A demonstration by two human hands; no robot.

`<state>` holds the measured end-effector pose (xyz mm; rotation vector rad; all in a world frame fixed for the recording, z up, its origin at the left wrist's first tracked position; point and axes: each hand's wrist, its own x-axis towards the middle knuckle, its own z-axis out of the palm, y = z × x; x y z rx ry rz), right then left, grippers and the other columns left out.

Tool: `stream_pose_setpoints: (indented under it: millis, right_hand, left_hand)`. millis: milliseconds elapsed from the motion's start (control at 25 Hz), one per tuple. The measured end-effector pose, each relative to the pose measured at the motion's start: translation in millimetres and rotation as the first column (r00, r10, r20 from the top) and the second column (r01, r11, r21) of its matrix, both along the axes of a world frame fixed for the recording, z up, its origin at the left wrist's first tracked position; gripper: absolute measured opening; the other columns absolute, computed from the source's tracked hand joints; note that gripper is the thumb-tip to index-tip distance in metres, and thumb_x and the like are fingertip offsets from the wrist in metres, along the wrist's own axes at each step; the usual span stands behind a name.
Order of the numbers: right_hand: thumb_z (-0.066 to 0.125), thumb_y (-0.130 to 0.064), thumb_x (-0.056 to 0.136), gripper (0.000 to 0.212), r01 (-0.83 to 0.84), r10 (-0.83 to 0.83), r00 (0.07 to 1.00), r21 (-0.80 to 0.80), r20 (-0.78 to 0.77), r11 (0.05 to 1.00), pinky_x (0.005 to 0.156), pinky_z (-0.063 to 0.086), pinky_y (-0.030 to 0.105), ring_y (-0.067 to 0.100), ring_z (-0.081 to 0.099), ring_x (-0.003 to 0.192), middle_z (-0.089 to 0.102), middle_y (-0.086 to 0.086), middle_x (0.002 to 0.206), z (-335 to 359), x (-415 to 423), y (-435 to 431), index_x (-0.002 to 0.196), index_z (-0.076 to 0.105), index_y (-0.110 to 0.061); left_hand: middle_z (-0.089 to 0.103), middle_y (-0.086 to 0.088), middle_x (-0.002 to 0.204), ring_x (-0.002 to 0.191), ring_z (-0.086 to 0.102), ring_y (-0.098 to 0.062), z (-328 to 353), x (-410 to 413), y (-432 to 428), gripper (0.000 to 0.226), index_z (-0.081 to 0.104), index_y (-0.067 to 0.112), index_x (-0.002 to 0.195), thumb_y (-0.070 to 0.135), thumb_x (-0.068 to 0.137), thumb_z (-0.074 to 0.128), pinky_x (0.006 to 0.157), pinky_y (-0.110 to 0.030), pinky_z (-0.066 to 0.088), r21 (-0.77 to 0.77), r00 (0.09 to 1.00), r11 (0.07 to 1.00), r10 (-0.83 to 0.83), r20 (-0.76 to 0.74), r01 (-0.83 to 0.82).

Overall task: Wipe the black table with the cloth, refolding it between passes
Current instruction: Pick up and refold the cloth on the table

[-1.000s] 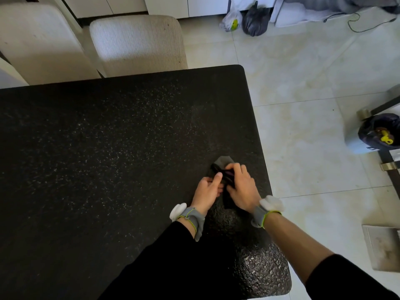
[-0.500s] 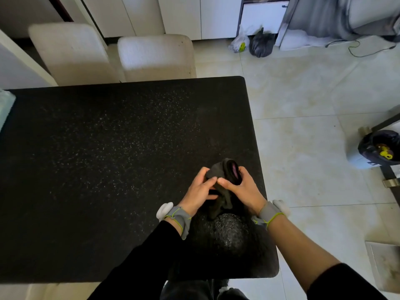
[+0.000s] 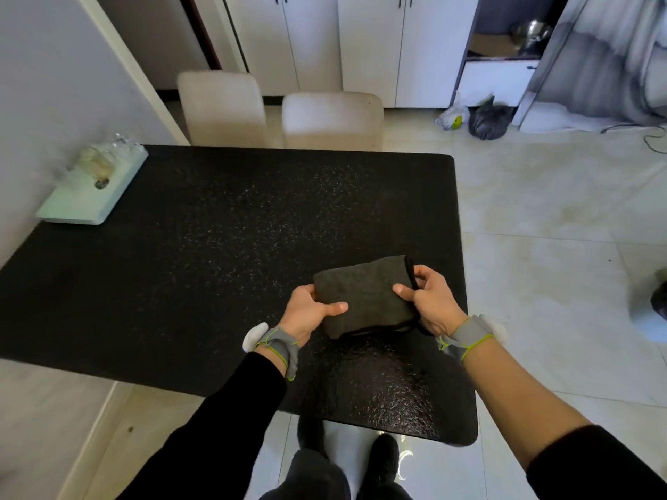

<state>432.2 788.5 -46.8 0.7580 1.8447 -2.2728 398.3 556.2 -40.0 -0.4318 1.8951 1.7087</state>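
A dark grey cloth point(image 3: 364, 292), folded into a rough rectangle with a black edge, is held up above the near right part of the black speckled table point(image 3: 202, 254). My left hand point(image 3: 310, 312) grips its left edge, thumb on top. My right hand point(image 3: 429, 301) pinches its right edge, by the black hem. The table surface under the cloth looks wet and shiny near the front right corner.
A pale green tray point(image 3: 90, 189) with clear glasses sits at the table's far left corner by the wall. Two beige chairs point(image 3: 332, 119) stand along the far side. Tiled floor lies to the right, with bags point(image 3: 483, 119) by the cabinets. My feet are below the table's near edge.
The cloth was bunched on the table between both hands; it is now lifted and spread wider into a flat fold. My view has pulled back and tilted up.
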Motion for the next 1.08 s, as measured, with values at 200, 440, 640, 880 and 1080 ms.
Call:
stream_pose_setpoints:
  millis: [200,440,640,880,1080]
  right_hand:
    - [0.061,0.027,0.08,0.035,-0.167,0.166,0.986,-0.058,-0.013,0.984,0.066,0.064,0.034,0.019,0.074,0.072,0.076,0.009,0.083,29.0,-7.1,-38.9,0.102,0.064,-0.001]
    - [0.061,0.023,0.083,0.032,-0.227,0.227,0.974,0.029,0.013,0.973,0.065,0.063,0.032,0.02,0.073,0.072,0.074,0.013,0.086,40.1,-28.0,-130.8,0.108,0.064,0.002]
    - [0.059,0.019,0.087,0.035,-0.277,0.276,0.961,0.046,0.03,0.96,0.074,0.063,0.033,0.022,0.071,0.086,0.073,0.013,0.097,49.3,-55.2,-247.7,0.116,0.061,0.0]
    - [0.056,-0.008,0.101,0.023,-0.453,0.472,0.882,0.269,-0.009,0.85,0.082,0.058,0.036,0.016,0.067,0.104,0.068,0.004,0.117,47.1,-82.6,-368.7,0.12,0.049,-0.018]
    - [0.061,-0.019,0.099,0.018,-0.529,0.59,0.807,0.427,-0.013,0.733,0.095,0.054,0.047,0.02,0.065,0.105,0.067,0.003,0.109,32.0,-117.9,-451.4,0.111,0.049,-0.024]
  left_hand:
    - [0.067,-0.018,0.123,0.116,0.064,-0.031,14.6,0.1,-58.9,0.048,0.058,-0.001,0.132,-0.008,0.086,0.07,0.102,-0.044,0.052,-0.005,0.998,0.998,0.059,0.029,-0.058]
    - [0.065,-0.003,0.131,0.12,0.062,-0.022,20.6,1.5,-144.3,0.042,0.053,0.025,0.134,0.007,0.097,0.062,0.104,-0.05,0.05,-0.027,0.998,0.999,0.028,-0.052,-0.029]
    - [0.069,0.0,0.123,0.115,0.066,-0.02,27.3,-13.1,-260.7,0.03,0.057,0.039,0.113,0.015,0.097,0.064,0.101,-0.052,0.052,-0.034,0.987,0.996,0.074,-0.14,-0.079]
    - [0.072,-0.008,0.116,0.106,0.071,-0.022,34.6,-28.6,-383.6,0.029,0.057,0.02,0.123,0.021,0.096,0.067,0.097,-0.05,0.056,0.018,0.977,0.984,0.18,-0.116,-0.179]
    - [0.074,-0.012,0.111,0.102,0.073,-0.024,30.9,-39.8,-466.4,0.054,0.053,0.012,0.125,0.009,0.08,0.083,0.097,-0.048,0.056,0.03,0.936,0.938,0.346,-0.062,-0.345]
